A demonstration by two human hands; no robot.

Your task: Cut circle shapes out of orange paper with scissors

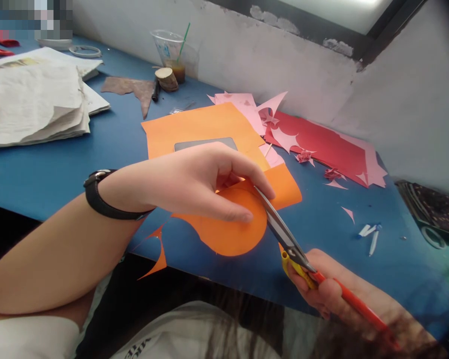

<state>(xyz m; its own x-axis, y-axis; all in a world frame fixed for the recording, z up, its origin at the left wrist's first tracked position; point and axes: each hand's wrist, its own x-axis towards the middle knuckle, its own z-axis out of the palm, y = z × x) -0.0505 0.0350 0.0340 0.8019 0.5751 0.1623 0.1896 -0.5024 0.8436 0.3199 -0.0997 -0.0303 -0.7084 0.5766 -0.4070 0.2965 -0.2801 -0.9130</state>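
Right at the near edge of the blue table (78, 164), an orange paper piece (232, 234) with a rounded outline sits partly over the edge, and the blades of the scissors (284, 234) run along its right rim, only slightly parted. The left hand (198, 182) lies over the paper from above, fingers curled and close together, thumb pressed flat on the round part so the sheet is pinched between thumb and fingers; a black wristband (101, 199) circles that wrist. The right hand (329, 289) is closed around the yellow and red handles of the scissors, low at the table's edge. Behind the hands lies a larger orange sheet (202, 127), with a dark flat rectangle on it, and further right pink and red paper scraps (322, 144) are scattered along the wall. Off to the left sits a stack of newspapers (33, 99), and at the back a plastic cup (170, 52) with a green straw.
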